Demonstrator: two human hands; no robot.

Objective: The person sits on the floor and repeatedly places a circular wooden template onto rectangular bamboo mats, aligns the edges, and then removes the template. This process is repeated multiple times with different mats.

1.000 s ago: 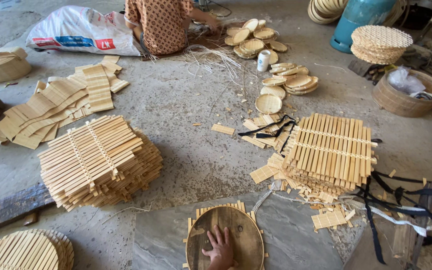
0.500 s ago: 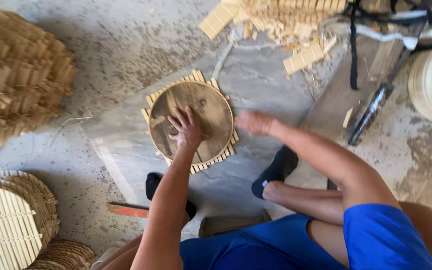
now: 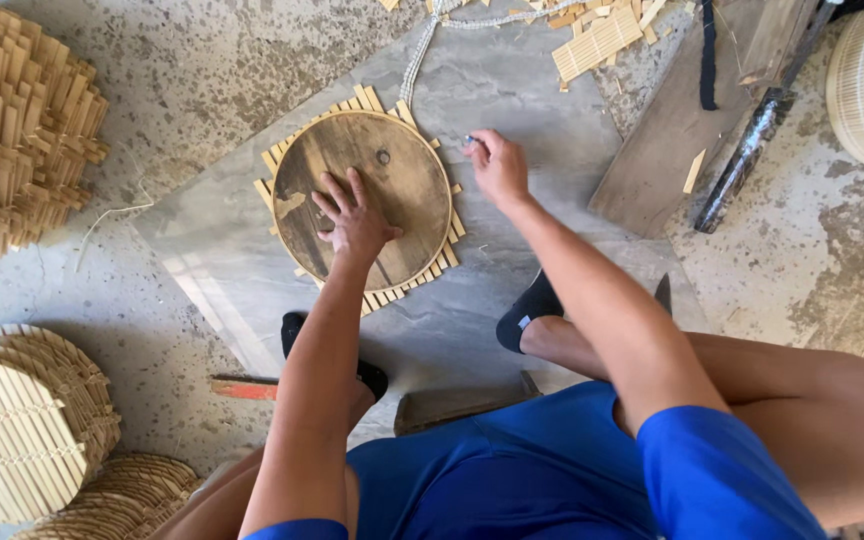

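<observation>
A: Left hand is flat, fingers spread, pressing on the round dark wooden disc. Nothing gripped, just palm and fingers on the wood.

B: And that disc sits on a square mat of pale bamboo slats, slat ends poking out all round its rim. Both lie on the grey stone slab in front of the seated person.

A: Right hand is just beside the disc's upper right edge, fingers curled together around something small. Too tiny to tell what.

B: Left of the slab, a tall stack of square bamboo mats. Lower left, stacks of round trimmed bamboo mats.

A: Upper right, a brown wooden plank with a dark stick-like tool beside it, and loose slat offcuts above.
</observation>
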